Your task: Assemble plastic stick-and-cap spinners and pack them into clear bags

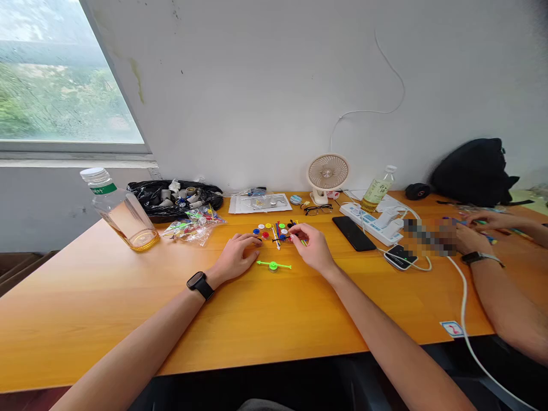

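Note:
My left hand (237, 255) rests on the wooden table with its fingers loosely bent and apart, left of the small plastic parts, holding nothing. My right hand (313, 246) is closed in a pinch at the right side of the pile; what its fingertips hold is too small to make out. A black arrow-shaped stick (278, 239) lies by those fingertips. Round pieces, among them a red disc (265, 235) and a yellow disc (268, 226), lie with coloured sticks between my hands. Nearer to me is a green arrow spinner (274, 266) on a small round base.
At left stand a large tilted-looking bottle (124, 220), a plastic bag of parts (190, 228) and a black bag (145, 197). Behind are a fan (328, 172) and glasses (317, 210). Rightward lie a phone (353, 233), a power strip (370, 224) and another person's arm (500, 285).

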`<state>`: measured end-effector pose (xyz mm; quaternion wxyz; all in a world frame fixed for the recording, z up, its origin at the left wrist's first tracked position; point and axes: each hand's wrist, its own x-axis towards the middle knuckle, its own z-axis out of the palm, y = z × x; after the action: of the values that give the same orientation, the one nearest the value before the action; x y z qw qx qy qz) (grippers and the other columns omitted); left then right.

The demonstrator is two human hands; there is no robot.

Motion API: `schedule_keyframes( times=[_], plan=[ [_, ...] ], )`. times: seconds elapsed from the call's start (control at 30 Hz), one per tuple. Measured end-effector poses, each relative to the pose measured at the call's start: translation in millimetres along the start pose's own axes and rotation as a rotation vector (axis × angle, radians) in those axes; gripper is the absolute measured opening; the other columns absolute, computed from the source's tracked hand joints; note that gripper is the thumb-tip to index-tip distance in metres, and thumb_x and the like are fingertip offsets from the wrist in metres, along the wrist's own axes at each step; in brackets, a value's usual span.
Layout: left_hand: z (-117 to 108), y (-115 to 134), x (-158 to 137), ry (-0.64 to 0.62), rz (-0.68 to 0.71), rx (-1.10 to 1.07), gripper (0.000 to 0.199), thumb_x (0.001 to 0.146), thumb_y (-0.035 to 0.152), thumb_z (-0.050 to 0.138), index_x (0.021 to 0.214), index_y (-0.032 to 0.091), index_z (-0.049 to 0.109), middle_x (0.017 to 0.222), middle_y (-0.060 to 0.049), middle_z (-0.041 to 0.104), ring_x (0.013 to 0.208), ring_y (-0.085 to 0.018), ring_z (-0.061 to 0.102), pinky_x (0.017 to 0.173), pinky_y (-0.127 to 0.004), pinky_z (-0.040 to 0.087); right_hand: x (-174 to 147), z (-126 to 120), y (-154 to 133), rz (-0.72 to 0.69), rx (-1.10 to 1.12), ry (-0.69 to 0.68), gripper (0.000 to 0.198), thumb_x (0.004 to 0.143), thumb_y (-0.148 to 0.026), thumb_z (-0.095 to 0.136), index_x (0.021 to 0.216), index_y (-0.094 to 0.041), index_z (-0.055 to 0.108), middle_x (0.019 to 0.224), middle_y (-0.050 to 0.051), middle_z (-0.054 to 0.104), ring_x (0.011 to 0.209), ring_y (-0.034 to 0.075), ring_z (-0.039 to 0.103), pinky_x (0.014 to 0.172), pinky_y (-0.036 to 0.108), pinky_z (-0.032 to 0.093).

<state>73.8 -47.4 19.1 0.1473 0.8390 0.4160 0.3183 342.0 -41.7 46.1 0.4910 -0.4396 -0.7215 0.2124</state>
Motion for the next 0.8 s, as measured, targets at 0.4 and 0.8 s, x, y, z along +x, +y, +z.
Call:
schedule_keyframes(
  times=[0.4, 0.8],
  plan=[
    [-1.6, 5.1, 0.9, 0.036, -0.022, -0.021, 0.017, 0.099, 0.027, 0.059, 0.105, 0.026, 0.075, 0.112, -0.006, 0.075, 0.107, -0.027, 0.066, 0.100, -0.044, 0.051, 2.1, -8.5, -5.0, 0.348, 0.354, -0.338, 0.010, 0.068, -0.024, 0.067, 0.073, -0.017, 0.073, 0.068, 0.001, 0.069, 0.057, 0.013, 0.059, 0.056, 0.025, 0.047],
    [-1.7, 3.0, -0.4, 0.130, -0.143, 0.066, 0.014, 0.095, 0.025, 0.059, 0.096, 0.025, 0.073, 0.103, -0.006, 0.073, 0.101, -0.027, 0.066, 0.092, -0.042, 0.054, 0.2, 5.1, 13.4, 0.253, 0.253, -0.192, 0.010, 0.076, -0.027, 0.072, 0.080, -0.019, 0.074, 0.083, 0.006, 0.076, 0.078, 0.022, 0.074, 0.080, 0.036, 0.060]
  ],
)
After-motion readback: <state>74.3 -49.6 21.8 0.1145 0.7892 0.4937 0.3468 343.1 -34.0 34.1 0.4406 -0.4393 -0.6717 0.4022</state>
